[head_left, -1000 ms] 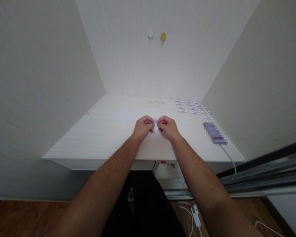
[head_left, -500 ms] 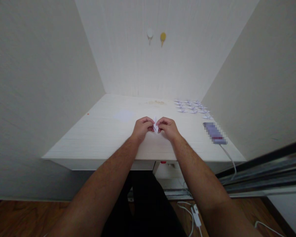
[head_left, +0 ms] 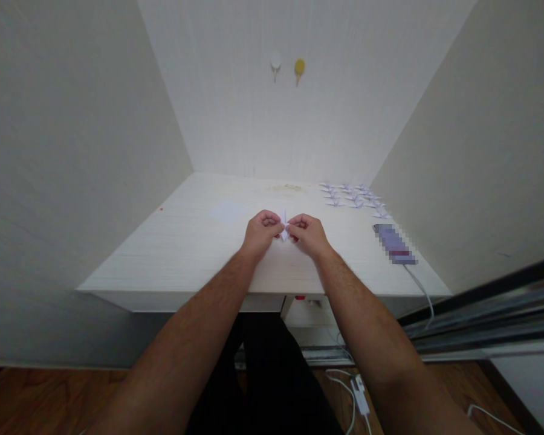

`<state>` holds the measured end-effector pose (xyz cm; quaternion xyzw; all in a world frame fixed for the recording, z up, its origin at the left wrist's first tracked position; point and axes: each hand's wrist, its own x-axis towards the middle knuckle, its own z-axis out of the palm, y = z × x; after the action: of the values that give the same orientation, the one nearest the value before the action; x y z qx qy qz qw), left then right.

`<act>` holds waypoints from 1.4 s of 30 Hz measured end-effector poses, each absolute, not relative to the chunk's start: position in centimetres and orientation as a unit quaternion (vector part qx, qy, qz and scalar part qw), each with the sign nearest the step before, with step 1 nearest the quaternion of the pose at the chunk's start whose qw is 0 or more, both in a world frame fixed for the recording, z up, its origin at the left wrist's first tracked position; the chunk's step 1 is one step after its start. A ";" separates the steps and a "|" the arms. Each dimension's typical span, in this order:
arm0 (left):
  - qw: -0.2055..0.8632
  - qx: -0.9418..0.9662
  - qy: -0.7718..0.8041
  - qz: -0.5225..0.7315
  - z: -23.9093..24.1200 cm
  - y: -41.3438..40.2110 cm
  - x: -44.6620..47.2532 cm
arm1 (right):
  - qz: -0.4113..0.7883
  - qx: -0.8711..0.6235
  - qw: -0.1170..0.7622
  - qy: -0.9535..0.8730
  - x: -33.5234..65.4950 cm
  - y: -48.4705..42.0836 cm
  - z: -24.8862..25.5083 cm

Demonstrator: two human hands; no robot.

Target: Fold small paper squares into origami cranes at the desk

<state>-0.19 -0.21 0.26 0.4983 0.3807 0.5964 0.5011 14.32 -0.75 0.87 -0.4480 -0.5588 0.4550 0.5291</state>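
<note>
A small white folded paper piece (head_left: 284, 225) sits between my two hands above the middle of the white desk (head_left: 172, 248). My left hand (head_left: 262, 232) pinches its left side with curled fingers. My right hand (head_left: 308, 234) pinches its right side the same way. A thin point of the paper sticks up between the fingertips; the rest is hidden by my fingers.
Several small folded paper cranes (head_left: 352, 196) lie at the back right of the desk. A phone (head_left: 394, 244) with a white cable (head_left: 420, 291) lies near the right edge. A flat paper sheet (head_left: 227, 211) lies left of my hands. Walls close in on three sides.
Both hands stay in place and keep pinching the paper. The fingers have shifted slightly and the paper's point now sits a little higher between them.
</note>
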 end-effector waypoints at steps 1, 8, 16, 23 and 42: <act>0.502 0.498 0.381 0.596 0.2 -0.2 -0.2 | 0.452 -0.451 0.529 -0.559 14.3 -0.7 0.8; 0.508 0.496 0.375 0.597 0.4 -0.3 -0.1 | 0.436 -0.461 0.524 -0.568 14.4 -0.5 0.6; 0.469 0.515 0.395 0.598 0.0 0.1 -0.1 | 0.420 -0.468 0.505 -0.591 14.5 -0.2 0.1; 0.479 0.504 0.407 0.592 0.5 -0.3 -0.1 | 0.354 -0.472 0.533 -0.606 14.4 -0.4 0.4; 0.448 0.517 0.419 0.597 0.5 -0.3 0.0 | 0.373 -0.465 0.552 -0.583 14.6 -0.2 0.3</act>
<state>0.01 -0.30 0.50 0.5169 0.4193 0.5970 0.4478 14.55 -0.19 0.27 -0.4655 -0.5828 0.3731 0.5518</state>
